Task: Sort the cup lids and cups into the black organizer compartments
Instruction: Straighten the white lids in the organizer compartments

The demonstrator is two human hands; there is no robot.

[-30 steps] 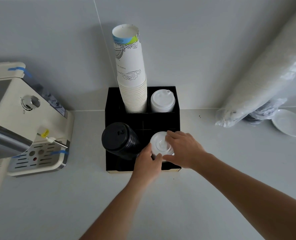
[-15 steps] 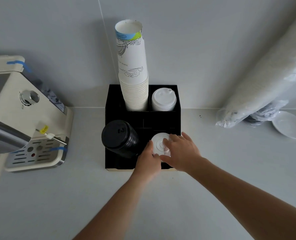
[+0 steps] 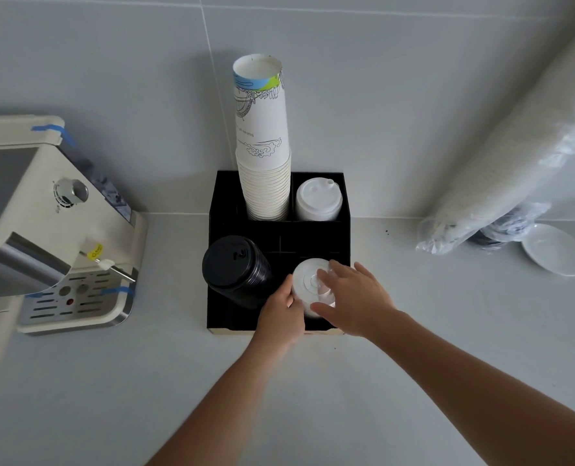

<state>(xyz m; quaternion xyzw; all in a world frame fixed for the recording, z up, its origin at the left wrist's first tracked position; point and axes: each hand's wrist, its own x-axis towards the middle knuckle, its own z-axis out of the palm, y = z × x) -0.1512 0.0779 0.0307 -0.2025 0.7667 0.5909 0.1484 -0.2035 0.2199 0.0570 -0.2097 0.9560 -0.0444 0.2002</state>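
Observation:
The black organizer [image 3: 313, 232] stands against the wall. A tall stack of white paper cups [image 3: 264, 156] fills its back left compartment, with white sip lids [image 3: 318, 198] beside it at the back right. A stack of black lids [image 3: 234, 267] leans in the front left compartment. In the front right compartment sits a stack of clear flat lids [image 3: 308, 280]. My left hand [image 3: 281, 312] holds that stack's left side and my right hand [image 3: 353, 297] wraps its right side and top.
A cream espresso machine [image 3: 44, 230] stands to the left. At the right, long plastic sleeves of cups [image 3: 515, 156] lean against the wall, above a white saucer [image 3: 555, 250]. The counter [image 3: 145, 381] in front is grey.
Both hands stay on the clear lids in the front right compartment; the stack sits slightly lower and my right fingers have shifted over its top. The view has drifted a little.

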